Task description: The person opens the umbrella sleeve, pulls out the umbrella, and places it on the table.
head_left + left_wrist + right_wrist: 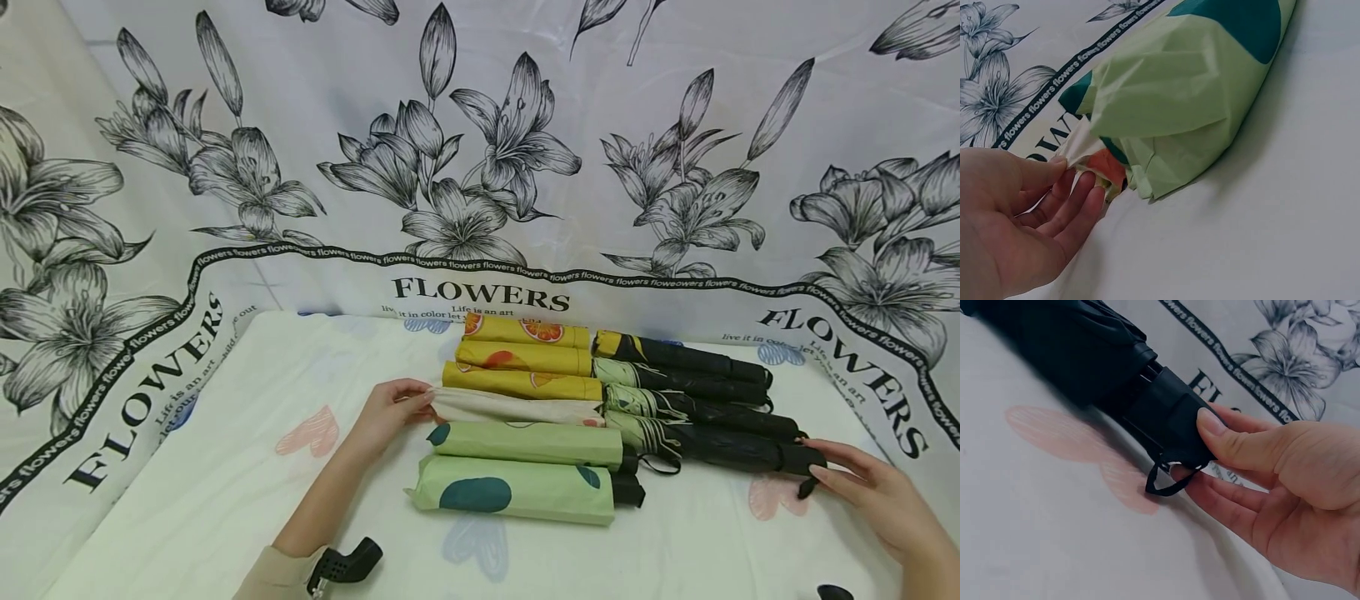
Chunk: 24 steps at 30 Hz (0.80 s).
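Note:
My left hand pinches the left end of a flat cream umbrella sleeve between thumb and fingers. In the left wrist view, the sleeve's end shows reddish fabric close to the fingertips. With my right hand I hold the handle end of a black folding umbrella, the nearest of several in the right row. Thumb and fingers grip that handle, and a short black wrist strap hangs below it. The umbrella's left end, pale green with stripes, lies by the sleeve's right end.
Three yellow fruit-print sleeves lie beyond the cream one. Nearer are two green leaf-print umbrellas with black handles. More black umbrellas lie at the back right. A white sheet covers the surface; a floral curtain hangs behind.

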### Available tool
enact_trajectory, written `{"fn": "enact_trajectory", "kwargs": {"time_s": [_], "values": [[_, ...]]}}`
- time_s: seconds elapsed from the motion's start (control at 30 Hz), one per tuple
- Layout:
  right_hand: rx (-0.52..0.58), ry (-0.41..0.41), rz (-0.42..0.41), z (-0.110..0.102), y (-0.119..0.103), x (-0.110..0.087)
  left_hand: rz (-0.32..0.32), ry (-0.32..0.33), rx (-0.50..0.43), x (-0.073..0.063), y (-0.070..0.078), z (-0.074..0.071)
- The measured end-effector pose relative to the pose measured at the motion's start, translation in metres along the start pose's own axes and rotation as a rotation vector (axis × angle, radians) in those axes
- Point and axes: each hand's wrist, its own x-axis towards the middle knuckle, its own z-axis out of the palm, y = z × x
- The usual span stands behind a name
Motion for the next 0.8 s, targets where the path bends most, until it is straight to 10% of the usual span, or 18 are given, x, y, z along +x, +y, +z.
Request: {"fn": "enact_trajectory", "kwargs": {"time_s": [0.43,0.8], "values": [[0.082,0.086,0.109,-0.004,0.012,0.0,-0.001,-0.024,-0.02,-0.001,0.002,0.0],[-0.2,0.119,0.152,-0.007,0.004,0.001,-0.006,-0.032,0.014,-0.002,0.001,-0.006]]}}
